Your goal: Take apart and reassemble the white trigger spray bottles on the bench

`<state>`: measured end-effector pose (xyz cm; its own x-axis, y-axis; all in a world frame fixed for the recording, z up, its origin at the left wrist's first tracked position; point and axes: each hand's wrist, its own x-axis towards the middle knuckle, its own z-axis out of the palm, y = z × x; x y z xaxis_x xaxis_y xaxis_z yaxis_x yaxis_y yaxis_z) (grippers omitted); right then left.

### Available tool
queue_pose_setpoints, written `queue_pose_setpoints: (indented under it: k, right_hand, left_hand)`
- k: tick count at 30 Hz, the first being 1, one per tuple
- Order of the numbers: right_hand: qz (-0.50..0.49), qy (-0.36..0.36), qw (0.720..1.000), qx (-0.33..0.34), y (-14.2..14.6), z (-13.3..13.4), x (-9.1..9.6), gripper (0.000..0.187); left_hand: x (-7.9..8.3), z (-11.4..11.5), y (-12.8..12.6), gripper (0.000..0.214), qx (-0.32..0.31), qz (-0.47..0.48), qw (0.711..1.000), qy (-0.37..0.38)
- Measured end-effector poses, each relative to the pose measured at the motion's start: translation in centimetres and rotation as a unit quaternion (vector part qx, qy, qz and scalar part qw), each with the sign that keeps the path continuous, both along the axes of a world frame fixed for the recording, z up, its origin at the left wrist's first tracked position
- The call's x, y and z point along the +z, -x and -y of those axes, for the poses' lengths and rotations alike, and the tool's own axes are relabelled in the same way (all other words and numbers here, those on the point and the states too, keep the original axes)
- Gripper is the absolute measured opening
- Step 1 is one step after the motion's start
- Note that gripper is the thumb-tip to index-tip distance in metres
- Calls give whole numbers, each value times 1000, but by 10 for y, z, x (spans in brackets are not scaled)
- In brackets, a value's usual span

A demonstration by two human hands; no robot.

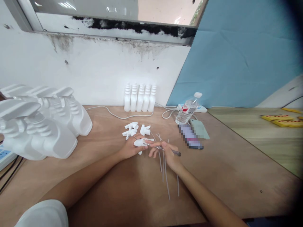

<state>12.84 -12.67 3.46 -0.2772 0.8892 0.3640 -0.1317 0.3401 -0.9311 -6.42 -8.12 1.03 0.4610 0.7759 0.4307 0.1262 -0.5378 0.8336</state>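
Note:
My left hand (129,149) is closed around a white spray trigger head (140,142), low over the middle of the wooden table. In my right hand (168,154) is a screwdriver (175,153) with a dark handle, its thin metal shaft pointing left to the spray head. Whether the tip touches the head is too small to tell. Just beyond my left hand lie more white trigger heads (130,130), and another trigger head (145,130) rests to their right. Several thin pale tubes (166,178) lie on the table under and around my right hand.
White bottles (140,98) stand in a row against the wall. Large white spray bottles (56,135) crowd the left side. A water bottle (187,111), a phone (189,135) and a pale green case (200,128) sit to the right. A white cable (113,114) crosses the back.

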Motion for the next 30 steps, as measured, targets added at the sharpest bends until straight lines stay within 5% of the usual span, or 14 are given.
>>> queue_pose_setpoints:
  k: [13,20,30]
  right_hand:
    - [-183,127,969,-103,-18,-24,11,49]
    - [-165,150,969,-103,-15,-23,7,47]
    - [-150,175,966,-117,-17,-25,5,48]
  left_hand:
    - [1,4,1,19,33,33,999,2]
    - [3,-2,7,17,95,72,986,-113]
    - [-4,-44,60,22,245,-32,956,-157]
